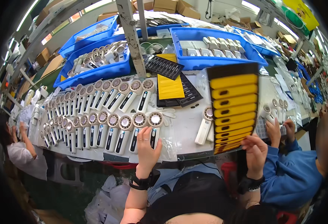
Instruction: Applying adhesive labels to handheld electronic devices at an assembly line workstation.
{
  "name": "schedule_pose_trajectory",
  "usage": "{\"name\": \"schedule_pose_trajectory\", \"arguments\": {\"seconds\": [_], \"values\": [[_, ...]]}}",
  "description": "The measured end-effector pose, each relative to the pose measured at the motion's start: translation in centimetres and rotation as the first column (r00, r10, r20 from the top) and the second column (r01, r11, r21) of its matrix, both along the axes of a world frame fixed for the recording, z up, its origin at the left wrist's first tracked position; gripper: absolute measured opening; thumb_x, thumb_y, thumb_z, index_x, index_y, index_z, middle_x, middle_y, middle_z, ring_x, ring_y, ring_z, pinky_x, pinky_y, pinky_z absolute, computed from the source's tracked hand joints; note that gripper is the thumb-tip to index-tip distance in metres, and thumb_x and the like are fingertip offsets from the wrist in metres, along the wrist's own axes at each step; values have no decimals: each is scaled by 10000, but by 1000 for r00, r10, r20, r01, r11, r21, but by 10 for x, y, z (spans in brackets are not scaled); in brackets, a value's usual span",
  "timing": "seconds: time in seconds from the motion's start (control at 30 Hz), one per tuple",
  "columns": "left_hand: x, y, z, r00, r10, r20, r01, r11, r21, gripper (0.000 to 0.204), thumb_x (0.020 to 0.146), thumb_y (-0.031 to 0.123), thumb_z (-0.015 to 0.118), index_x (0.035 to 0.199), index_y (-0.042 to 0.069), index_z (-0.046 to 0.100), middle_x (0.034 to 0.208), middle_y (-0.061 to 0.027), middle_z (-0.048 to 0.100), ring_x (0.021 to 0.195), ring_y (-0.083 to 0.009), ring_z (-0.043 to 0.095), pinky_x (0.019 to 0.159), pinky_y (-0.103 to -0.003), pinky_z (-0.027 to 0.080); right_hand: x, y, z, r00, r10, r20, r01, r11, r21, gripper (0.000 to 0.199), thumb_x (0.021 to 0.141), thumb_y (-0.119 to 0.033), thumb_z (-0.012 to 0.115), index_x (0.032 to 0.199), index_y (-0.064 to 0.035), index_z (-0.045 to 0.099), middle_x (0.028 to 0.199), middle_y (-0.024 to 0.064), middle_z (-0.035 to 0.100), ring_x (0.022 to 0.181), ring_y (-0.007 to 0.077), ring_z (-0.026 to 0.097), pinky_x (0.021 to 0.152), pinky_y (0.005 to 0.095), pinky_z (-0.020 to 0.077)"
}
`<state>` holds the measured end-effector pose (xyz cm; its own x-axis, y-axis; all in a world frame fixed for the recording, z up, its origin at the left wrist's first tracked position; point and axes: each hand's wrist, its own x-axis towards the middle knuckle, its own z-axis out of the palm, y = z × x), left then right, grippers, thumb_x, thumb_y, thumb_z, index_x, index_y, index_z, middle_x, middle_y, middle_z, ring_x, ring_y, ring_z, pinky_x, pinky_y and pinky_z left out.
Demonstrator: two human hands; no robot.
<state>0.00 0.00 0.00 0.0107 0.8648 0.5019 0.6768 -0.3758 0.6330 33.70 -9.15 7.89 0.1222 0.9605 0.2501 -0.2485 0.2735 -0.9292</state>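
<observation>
White handheld fans (pixel 123 125) with round grilles lie in two rows across the left half of the table. Most of their handles bear a dark strip. At the right end of the near row, my left hand (pixel 148 147) rests over the fan handles with its fingers stretched out. My right hand (pixel 255 151) pinches the lower right corner of a black sheet with yellow strips (pixel 233 112), held up off the table. Partly covered by this sheet, another white fan (pixel 203 131) lies with a plain handle.
Black label sheets (pixel 188 91) and a yellow sheet (pixel 170 86) lie at mid-table. Behind stand blue bins (pixel 93 76) of fan parts, split by a metal post (pixel 131 37). A co-worker in blue (pixel 292 171) handles fans at right; another person (pixel 26 156) works at far left.
</observation>
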Motion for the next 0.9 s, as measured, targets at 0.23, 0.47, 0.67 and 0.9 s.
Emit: {"name": "schedule_pose_trajectory", "arguments": {"seconds": [0.23,0.47,0.67,0.9], "values": [[16,-18,12,984,-139,116,128,987,97,368,744,36,635,1100,2,550,1106,-163,545,1034,-313,529,915,-377,412,-6,-89,-11,698,-462,547,448,878,170,143,818,-4,555,933,50,622,1015,109,571,864,193,593,771,271,474],[28,-30,10,962,-214,168,195,973,123,202,763,2,602,965,1,610,1038,-157,588,971,-320,561,868,-383,437,-3,-172,-85,417,-401,816,499,851,163,149,771,17,579,909,21,638,982,136,593,871,244,612,757,302,489],[37,-23,7,957,-286,54,277,952,127,99,837,41,551,895,-11,613,1034,-136,604,953,-261,572,874,-348,425,53,-254,-175,332,-297,896,673,740,-4,183,761,-30,591,931,5,650,994,146,600,883,305,611,758,332,498],[57,-15,-3,915,-397,79,392,918,64,143,909,41,466,871,-61,559,988,-166,584,907,-250,552,829,-326,428,47,-342,-227,338,-237,911,857,477,-194,200,807,-118,555,946,-23,663,1017,146,594,873,326,601,761,370,490]]}}
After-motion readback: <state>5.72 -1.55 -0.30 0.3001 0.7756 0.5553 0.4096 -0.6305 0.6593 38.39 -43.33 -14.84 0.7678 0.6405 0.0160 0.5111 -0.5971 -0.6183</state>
